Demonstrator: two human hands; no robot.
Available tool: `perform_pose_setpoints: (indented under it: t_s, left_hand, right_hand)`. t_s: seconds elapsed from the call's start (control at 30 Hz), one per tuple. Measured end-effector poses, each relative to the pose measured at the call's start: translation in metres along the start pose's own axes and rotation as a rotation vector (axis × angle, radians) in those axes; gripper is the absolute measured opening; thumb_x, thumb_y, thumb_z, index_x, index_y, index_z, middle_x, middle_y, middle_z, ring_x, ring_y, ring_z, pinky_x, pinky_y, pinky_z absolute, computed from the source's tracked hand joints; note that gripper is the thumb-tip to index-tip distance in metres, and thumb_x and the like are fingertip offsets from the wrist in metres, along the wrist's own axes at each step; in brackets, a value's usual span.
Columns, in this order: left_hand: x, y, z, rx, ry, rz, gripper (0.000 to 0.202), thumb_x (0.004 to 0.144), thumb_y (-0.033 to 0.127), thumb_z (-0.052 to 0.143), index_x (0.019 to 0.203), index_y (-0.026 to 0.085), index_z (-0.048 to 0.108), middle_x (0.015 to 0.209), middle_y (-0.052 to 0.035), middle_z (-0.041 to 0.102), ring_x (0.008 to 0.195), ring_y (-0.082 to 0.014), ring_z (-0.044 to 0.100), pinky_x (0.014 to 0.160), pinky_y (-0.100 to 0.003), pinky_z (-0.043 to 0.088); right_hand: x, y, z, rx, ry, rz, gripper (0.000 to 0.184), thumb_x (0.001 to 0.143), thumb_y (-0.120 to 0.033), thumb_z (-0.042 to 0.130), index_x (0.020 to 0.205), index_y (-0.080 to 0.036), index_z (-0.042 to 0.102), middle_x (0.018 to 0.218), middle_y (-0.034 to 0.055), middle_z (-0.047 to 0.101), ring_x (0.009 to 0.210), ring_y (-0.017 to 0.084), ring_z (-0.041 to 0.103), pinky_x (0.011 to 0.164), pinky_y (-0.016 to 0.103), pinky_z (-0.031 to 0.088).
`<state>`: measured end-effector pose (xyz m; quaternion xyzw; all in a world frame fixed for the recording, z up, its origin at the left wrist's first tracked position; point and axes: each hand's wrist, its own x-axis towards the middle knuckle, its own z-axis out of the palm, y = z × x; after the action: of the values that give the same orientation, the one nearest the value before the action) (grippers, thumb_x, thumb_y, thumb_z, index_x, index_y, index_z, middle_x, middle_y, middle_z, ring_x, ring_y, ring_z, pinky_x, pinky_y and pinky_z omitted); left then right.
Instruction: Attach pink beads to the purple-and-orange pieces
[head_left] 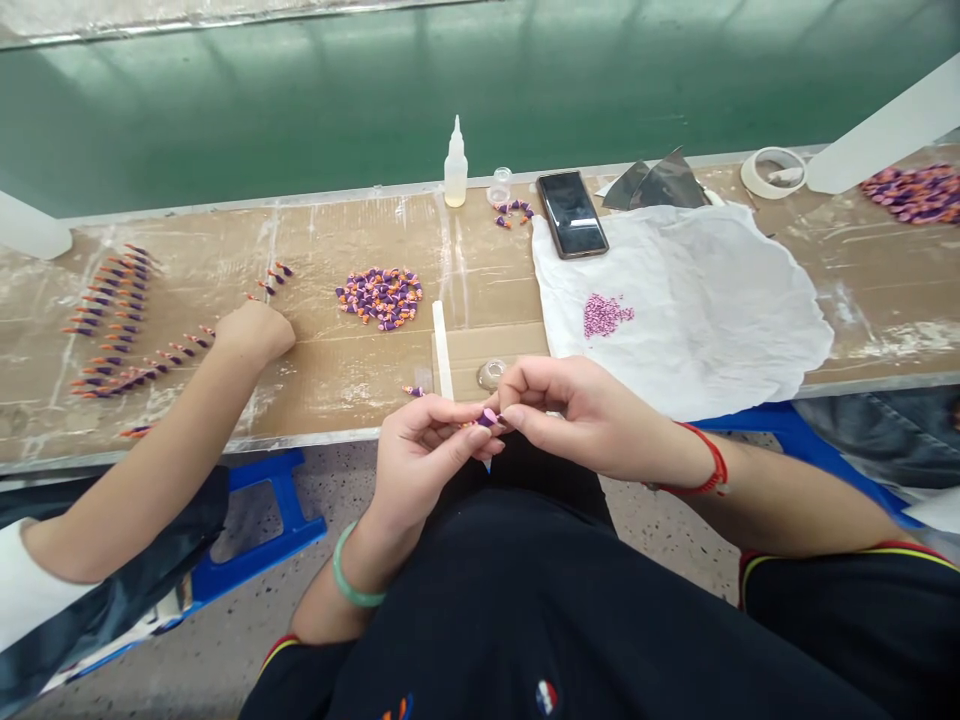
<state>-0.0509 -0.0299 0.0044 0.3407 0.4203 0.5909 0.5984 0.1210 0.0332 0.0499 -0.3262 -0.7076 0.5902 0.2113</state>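
My left hand (424, 450) and my right hand (581, 410) meet over my lap, just in front of the workbench edge (300, 438). Both pinch one small purple and orange piece (487, 417) between their fingertips. A green bangle circles my left wrist and a red cord my right. On the bench beyond lie a pile of purple and orange pieces (381, 295), a white stick (442, 348) and a small clear cap (492, 374).
A co-worker's arm (150, 450) reaches from the left, fist by rows of finished pieces (112, 300). A glue bottle (455, 165), phone (571, 212), white sheet (712, 300) with pink beads (606, 314), tape roll (772, 170) and another pile (915, 192) sit further back.
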Motion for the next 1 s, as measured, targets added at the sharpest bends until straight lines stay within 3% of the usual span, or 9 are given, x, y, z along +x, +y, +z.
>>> perform_pose_setpoints:
  t_s: [0.3,0.6,1.0]
  left_hand:
    - [-0.0041,0.003,0.0007,0.109,0.026,0.033,0.024,0.069,0.036,0.089,0.078,0.017,0.077,0.073,-0.0039,0.079,0.056,-0.0172,0.074,0.052,-0.024,0.064]
    - [-0.0057,0.0036,0.0047,0.054,0.072,0.022,0.023,0.065,0.034,0.092,0.076,0.018,0.078,0.071,-0.0023,0.079,0.058,-0.0174,0.075,0.055,-0.023,0.065]
    - [-0.0017,0.0055,0.0028,0.078,0.016,0.066,0.017,0.07,0.029,0.089,0.074,0.019,0.076,0.072,-0.0018,0.079,0.055,-0.0162,0.075,0.052,-0.021,0.064]
  right_hand:
    - [-0.0002,-0.0051,0.0004,-0.137,0.007,-0.065,0.01,0.087,-0.019,0.054,0.077,-0.019,0.054,0.065,-0.0028,0.065,0.053,0.007,0.052,0.047,0.018,0.036]
    - [-0.0019,-0.0064,0.0035,-0.334,0.071,-0.221,0.011,0.087,-0.015,0.053,0.077,-0.019,0.053,0.066,-0.0029,0.067,0.056,0.007,0.057,0.053,0.017,0.041]
    - [-0.0023,-0.0049,0.0021,-0.485,0.084,-0.344,0.014,0.088,-0.011,0.049,0.078,-0.02,0.051,0.067,-0.0022,0.062,0.056,0.007,0.055,0.054,0.017,0.04]
